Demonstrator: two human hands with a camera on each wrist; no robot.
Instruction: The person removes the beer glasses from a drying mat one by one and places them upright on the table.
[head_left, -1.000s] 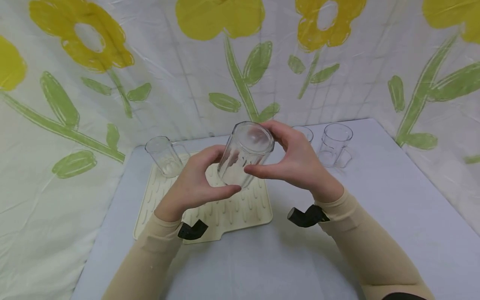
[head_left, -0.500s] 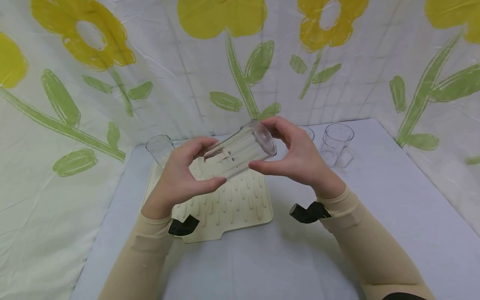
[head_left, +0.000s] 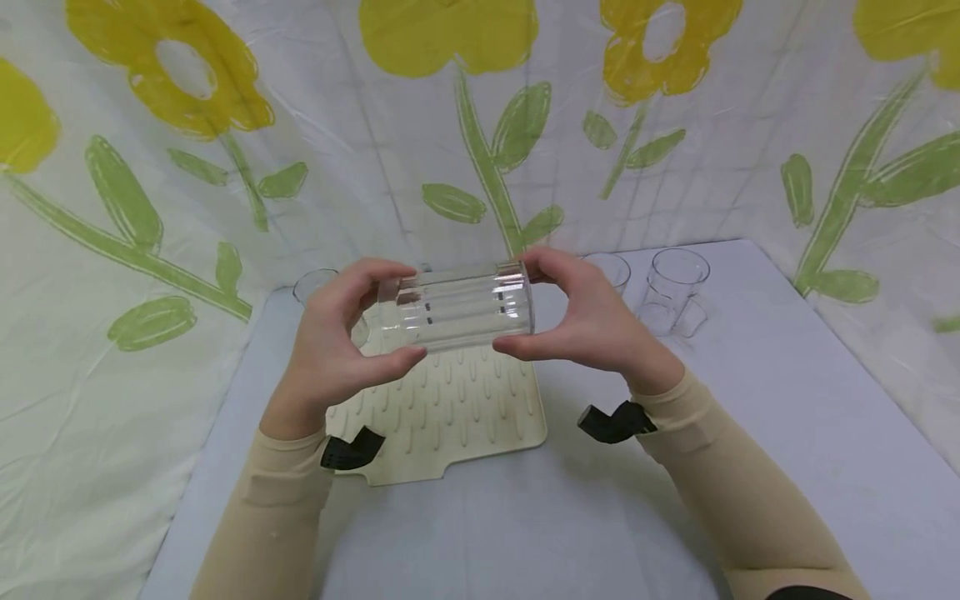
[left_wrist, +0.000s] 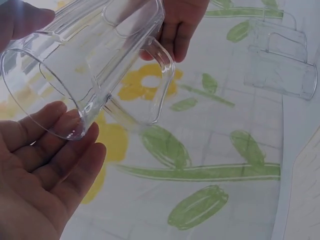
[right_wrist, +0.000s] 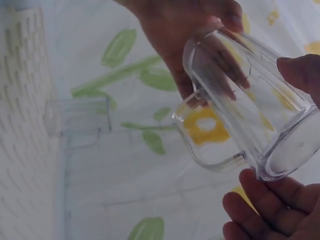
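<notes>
Partly hidden | leftmost mug (head_left: 315, 284), seemingly upright | left fingers (head_left: 371, 272) around held mug (head_left: 459, 308)

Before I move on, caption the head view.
Left hand and right hand hold a clear cylindrical glass mug sideways above a cream ridged mat.

No legible text or labels.

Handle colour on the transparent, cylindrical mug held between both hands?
Clear, colourless handle on the mug; best in the left wrist view.
</notes>
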